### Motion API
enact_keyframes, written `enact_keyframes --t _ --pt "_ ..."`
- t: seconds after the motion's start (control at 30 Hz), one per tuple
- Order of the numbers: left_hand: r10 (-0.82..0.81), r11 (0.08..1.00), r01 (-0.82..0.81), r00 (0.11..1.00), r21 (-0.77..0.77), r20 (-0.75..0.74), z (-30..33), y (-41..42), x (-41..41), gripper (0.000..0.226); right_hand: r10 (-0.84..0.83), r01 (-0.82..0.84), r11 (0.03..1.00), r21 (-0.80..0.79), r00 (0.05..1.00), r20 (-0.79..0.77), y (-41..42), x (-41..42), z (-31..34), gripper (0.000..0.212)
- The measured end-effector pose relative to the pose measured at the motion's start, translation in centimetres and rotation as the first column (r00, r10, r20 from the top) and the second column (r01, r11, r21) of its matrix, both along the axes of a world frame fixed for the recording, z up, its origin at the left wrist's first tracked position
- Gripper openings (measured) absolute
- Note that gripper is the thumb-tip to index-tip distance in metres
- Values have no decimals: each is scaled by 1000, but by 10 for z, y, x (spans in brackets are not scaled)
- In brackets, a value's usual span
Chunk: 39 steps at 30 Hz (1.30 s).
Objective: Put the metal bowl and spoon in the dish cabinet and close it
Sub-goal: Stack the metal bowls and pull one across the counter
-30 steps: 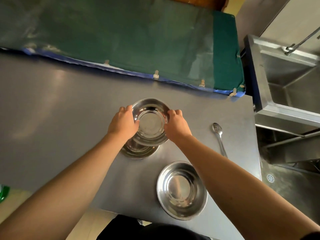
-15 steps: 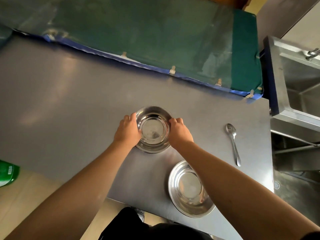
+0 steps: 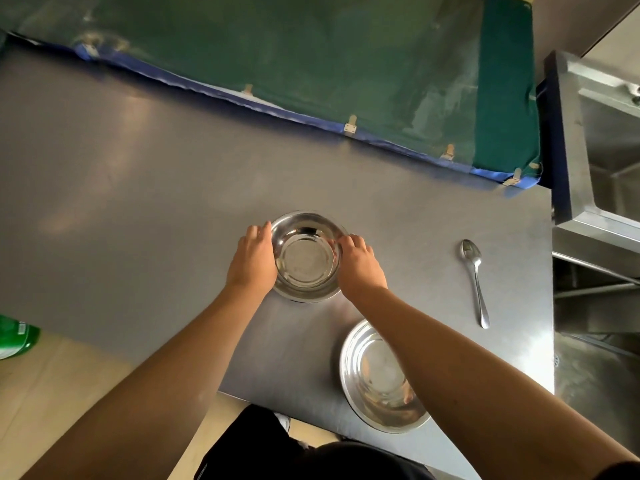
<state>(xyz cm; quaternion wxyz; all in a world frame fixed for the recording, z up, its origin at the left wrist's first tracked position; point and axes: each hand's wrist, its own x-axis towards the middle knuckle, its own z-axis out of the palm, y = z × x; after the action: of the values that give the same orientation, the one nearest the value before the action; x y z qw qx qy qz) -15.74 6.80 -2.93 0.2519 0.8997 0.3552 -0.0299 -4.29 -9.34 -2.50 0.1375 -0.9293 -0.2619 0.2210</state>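
Big steel desk [image 3: 145, 174] takes up most of the view, green cloth [image 3: 311, 53] along its far edge. Near bowl [image 3: 377, 379] sits at the front edge, partly under the right forearm. The metal bowl [image 3: 306, 259] sits mid-desk, left hand [image 3: 252, 261] and right hand [image 3: 360, 266] cupping its sides. Spoon [image 3: 475, 277] lies off to the right, untouched.

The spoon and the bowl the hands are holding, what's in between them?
Nothing but bare metal table. In the head view, the spoon lies apart, off to the right of the bowl, beyond the right hand on its rim.
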Motion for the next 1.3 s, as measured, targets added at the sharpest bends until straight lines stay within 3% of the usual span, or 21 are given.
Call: enact_keyframes --t 0.23,0.5,0.83,1.3 --pt "55 993 -58 998 -102 -28 -3 10 3 51 -159 166 982 89 984 -83 0 -7 -3 42" --pt "-39 997 43 997 -66 65 11 24 1 6 -285 295 952 81 952 -115 -5 -15 4 42" --pt "-71 992 85 988 -96 139 52 -13 -13 15 -318 317 929 192 948 -25 -55 -32 44 40" --pt "-54 982 91 975 -167 215 92 -155 -76 24 -356 339 900 273 935 12 -198 -94 73 40"
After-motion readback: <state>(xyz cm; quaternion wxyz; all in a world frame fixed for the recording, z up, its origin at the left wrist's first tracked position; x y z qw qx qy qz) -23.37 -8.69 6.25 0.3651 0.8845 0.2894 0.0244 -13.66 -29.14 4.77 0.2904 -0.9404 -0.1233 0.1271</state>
